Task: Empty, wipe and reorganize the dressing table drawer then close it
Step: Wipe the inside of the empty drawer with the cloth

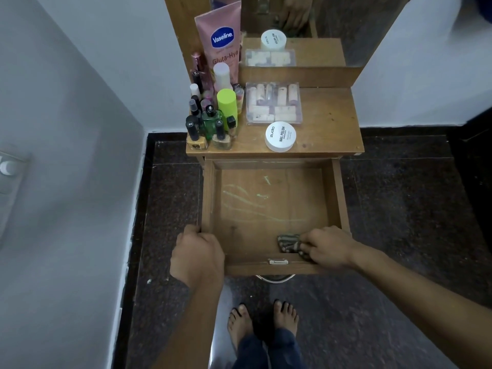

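Note:
The wooden drawer (338, 193) is pulled fully out of the dressing table (327, 121). Nothing lies in it except pale greenish smears on its floor (250, 198). My right hand (328, 246) presses a crumpled striped cloth (290, 243) against the drawer floor in the near right corner. My left hand (198, 251) grips the drawer's near left corner. On the tabletop stand a pink lotion tube (221, 41), a cluster of small bottles (213, 115), a clear case of lipsticks (274, 103) and a white nail polish remover tub (281, 136).
A mirror (300, 30) rises behind the tabletop. A white wall runs along the left, with a switch plate (9, 169) on it. Dark stone floor surrounds the table. My bare feet (262, 323) stand just below the drawer front, near its metal handle (277, 278).

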Tool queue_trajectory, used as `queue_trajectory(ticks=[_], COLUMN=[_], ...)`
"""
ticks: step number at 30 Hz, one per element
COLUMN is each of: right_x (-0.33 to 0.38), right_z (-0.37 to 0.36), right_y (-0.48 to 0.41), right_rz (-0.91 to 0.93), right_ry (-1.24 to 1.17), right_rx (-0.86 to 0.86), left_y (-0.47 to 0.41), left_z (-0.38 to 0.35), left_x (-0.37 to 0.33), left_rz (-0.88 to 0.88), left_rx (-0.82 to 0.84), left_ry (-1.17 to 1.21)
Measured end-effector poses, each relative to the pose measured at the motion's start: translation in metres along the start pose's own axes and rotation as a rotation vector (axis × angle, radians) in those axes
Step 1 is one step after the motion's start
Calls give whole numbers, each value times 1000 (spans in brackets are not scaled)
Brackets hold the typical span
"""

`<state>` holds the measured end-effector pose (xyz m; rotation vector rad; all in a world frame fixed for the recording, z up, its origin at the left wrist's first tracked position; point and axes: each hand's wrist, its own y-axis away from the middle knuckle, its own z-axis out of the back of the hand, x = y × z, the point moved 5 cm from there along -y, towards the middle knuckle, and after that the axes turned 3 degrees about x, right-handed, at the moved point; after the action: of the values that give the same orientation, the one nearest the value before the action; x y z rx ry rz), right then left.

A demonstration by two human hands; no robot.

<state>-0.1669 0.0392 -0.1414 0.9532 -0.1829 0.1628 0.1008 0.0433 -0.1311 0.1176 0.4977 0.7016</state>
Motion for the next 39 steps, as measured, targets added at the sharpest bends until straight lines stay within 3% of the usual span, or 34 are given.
queue_trajectory(ticks=[5,8,12,17,22,26,30,34,39], right_x=[11,51,113,131,113,146,162,174,189], right_z=[0,-4,-4,-12,-9,-15,-20,-21,-25], right_y=[1,-11,-40,-58,-48,-48,-51,-61,-93], right_rz=[55,169,236,87,-258,-245,-102,-12,153], right_ry=[-182,-463,-528,-717,-1583,-2034,-2091,-1906,-1896], right_rx=[37,67,80,-3,-175,37,116,163,122], left_y=[1,3,3,4,5,4,3,1,0], left_z=[2,2,5,5,4,3,1,0,0], left_x=[-1,-2,-4,-3,-4,-2,-1,1,1], left_rz=[4,-3,12,31,24,26,18,16,29], left_rx=[9,-7,-3,7,-6,-25,-13,-14,-40], left_ry=[-22,-26,-53,-55,-55,-38,-37,-39,-17])
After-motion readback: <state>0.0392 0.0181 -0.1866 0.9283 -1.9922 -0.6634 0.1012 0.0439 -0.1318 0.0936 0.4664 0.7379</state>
